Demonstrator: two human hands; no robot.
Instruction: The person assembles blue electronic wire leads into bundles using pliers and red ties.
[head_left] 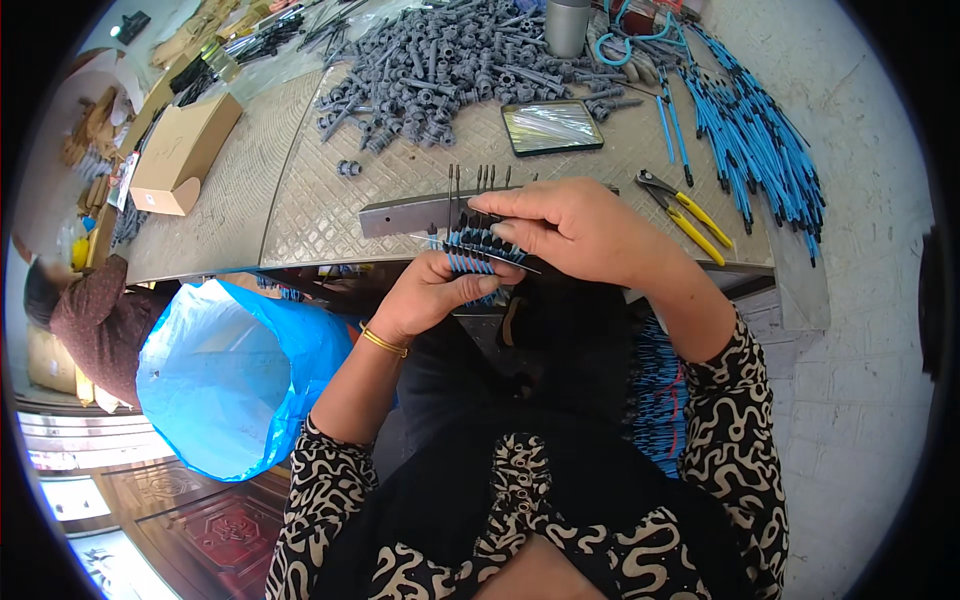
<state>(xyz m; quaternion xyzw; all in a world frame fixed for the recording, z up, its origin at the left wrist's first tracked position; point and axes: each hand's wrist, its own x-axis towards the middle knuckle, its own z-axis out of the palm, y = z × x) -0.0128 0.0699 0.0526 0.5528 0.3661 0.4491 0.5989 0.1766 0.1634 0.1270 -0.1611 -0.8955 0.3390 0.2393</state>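
Note:
My left hand (430,291) is closed around a bundle of thin blue rods (470,262) with black ends, close to the table's front edge. A thin dark strip lies across the bundle. Just above it my right hand (575,228) has thumb and forefinger brought together at the black ends; what they pinch, if anything, is too small to make out. Behind the fingers a dark metal bar (405,214) lies on the table, partly hidden by my right hand. Several thin dark pins (455,182) stand up along it.
A heap of grey plastic fittings (430,75) covers the back of the table. Nearby are a tray of clear thin pieces (552,127), yellow-handled pliers (690,220), blue rods (755,125) and a cardboard box (185,150). A blue bag (320,350) stands at left, beside another person (95,325).

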